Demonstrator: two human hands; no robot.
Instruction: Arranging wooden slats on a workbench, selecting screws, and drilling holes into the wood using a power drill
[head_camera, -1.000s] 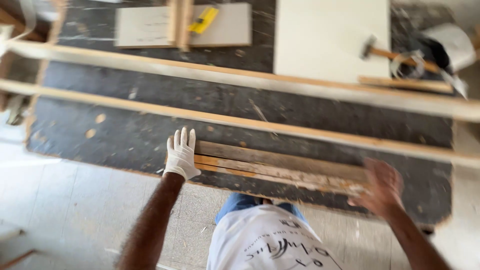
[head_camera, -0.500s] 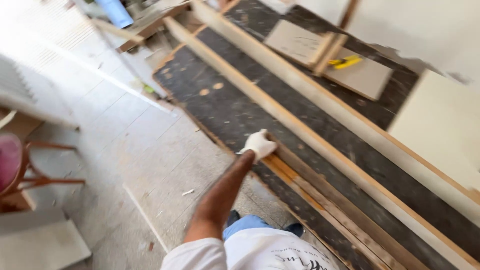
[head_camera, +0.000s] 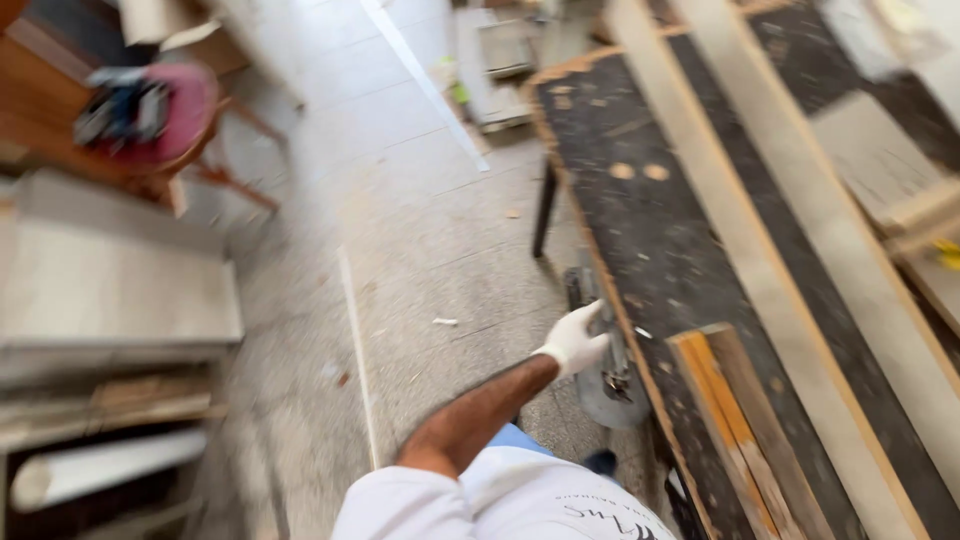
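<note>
Circular saw hangs off the near edge of the dark tabletop; our gloved left hand closes on its handle, not yet lifting. Our right hand is out of view. Boards lie uncut.

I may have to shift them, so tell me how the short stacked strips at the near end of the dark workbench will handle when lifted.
The wooden strips look thin and narrow, so probably light. Straight edges suggest they stay stiff. Loosely stacked on the workbench, they may slide apart.
</note>
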